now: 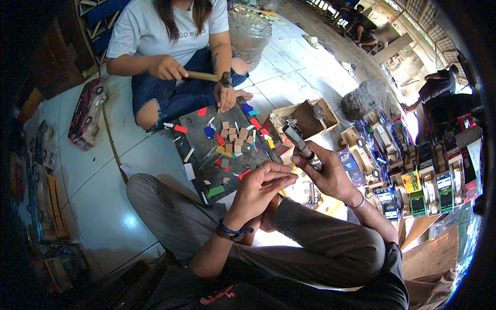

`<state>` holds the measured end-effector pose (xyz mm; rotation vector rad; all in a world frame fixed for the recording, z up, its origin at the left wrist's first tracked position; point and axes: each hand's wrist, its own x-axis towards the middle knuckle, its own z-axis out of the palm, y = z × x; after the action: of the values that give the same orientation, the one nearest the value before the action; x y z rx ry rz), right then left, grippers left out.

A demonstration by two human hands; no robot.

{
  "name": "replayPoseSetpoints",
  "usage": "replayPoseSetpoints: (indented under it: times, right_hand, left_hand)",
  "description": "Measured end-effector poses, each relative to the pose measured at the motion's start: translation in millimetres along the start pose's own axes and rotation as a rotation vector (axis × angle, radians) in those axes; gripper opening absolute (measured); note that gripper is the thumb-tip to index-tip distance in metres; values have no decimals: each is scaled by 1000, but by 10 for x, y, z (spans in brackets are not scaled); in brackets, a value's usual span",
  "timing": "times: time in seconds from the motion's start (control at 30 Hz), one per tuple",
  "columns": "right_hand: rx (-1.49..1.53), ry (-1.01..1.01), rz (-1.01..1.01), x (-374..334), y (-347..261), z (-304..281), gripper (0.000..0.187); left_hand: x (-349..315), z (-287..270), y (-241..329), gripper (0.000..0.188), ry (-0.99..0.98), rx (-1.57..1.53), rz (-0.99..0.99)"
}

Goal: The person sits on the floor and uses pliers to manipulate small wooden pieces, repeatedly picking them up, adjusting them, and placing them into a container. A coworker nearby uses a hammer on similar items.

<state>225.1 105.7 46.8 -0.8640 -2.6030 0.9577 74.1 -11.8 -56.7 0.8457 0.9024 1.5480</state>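
Observation:
My left hand [262, 188] is raised over my lap, its thumb and fingertips pinched together. Whatever it may hold is too small to make out. In my right hand [330, 173] is a grey metal hand tool [298, 140], its long dark end pointing up and away; its exact kind is unclear. The two hands are close but apart. Beyond them lies a dark board [199, 165] with small wooden blocks [231, 135] and scraps of coloured material, among them a green piece [215, 191]. Across the board, another person's hand grips a hammer [204, 76].
An open wooden box [305, 116] stands beyond my right hand. Rows of wooden toy trucks [408, 186] fill the right side. Another toy truck [88, 113] sits on the tiled floor at left. The other person [170, 51] sits opposite, legs folded, beside a clear plastic sack [250, 39].

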Motion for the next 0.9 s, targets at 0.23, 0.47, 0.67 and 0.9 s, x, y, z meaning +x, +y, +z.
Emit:
replayPoseSetpoints:
  times: [0.23,0.47,0.67,0.9]
  right_hand:
    - [-74,41,-137,-23,-9,29,23]
    - [-220,-130,-228,-44,19,-36,52]
    - [-67,35,-48,-37,-87,4,24]
    - [-1,217,-63,-11,-98,-7,38]
  left_hand:
    - [29,-24,-70,22,-10,101,27]
    - [45,-68,-103,22,-26,313,120]
    - [48,-55,-117,33,16,11,123]
    - [-16,-159,138,39,67,-25,156]
